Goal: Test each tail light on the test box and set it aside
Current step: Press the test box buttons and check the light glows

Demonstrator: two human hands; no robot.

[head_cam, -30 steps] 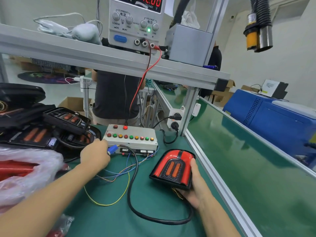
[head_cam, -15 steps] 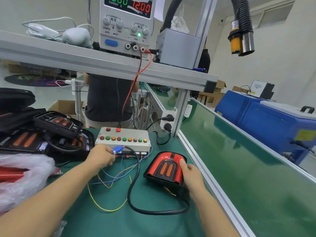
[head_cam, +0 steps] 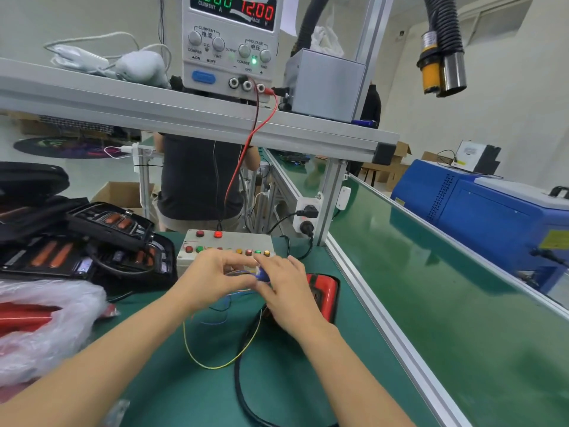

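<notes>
- A factory bench: a green tabletop (head_cam: 172,380) under an aluminium shelf, with a power supply (head_cam: 231,41) on the shelf reading 12.00 volts and zero current.
- The test box (head_cam: 226,243) sits at the back of the tabletop, with its row of coloured lamps facing up and red and black leads running up to the supply.
- The red tail light (head_cam: 324,291) lies flat just right of the box, partly hidden by the right hand (head_cam: 286,291).
- The left hand (head_cam: 215,278) and right hand meet in front of the box, fingers curled, pinching a small blue connector (head_cam: 261,274) between them; thin blue and yellow wires trail below.
- A thick black cable (head_cam: 243,380) loops toward the near edge.
- More tail lights (head_cam: 92,241) are piled at the left, beside a plastic bag (head_cam: 46,328).
- The step in hand looks like mating the light's plug with the box's lead.
- To do it well: line up the two halves squarely, hold the plug bodies and not the thin wires, and push straight until seated.
- Keep the slack wires clear of the joint, then watch the light and the current reading.
</notes>
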